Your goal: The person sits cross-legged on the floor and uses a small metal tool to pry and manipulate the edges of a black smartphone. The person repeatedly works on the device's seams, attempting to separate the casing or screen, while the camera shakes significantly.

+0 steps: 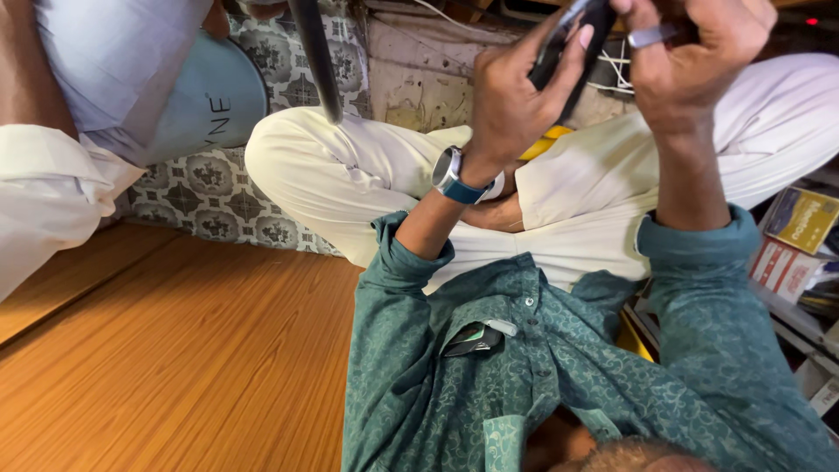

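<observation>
Closest to the lens is a teal patterned shirt (542, 385) with a dark flat object tucked in its chest pocket (473, 340), and beyond it cream trousers (367, 188) folded over crossed legs. Both hands are raised toward the top of the view around a black, curved, glossy device (572, 44): the left hand (516, 96), with a blue-strapped wristwatch (454, 177) below it, has its grip closed along the device's near side, and the right hand (690, 48), wearing a silver ring (651, 36), is wrapped over the far side. A yellow strip (546, 142) shows between the wrists and the lap. Under the sitter lies a warm orange wood-grain floor (175, 350), meeting a grey-and-white patterned tile sheet (210, 197). A dark metal rod (316, 57) leans across it, beside a pale blue round container (214, 100). Another person's white sleeve (44, 192) fills the left edge. Coloured boxes sit on shelves (800, 253) at the right, and a scuffed, peeling wall (419, 79) stands behind.
</observation>
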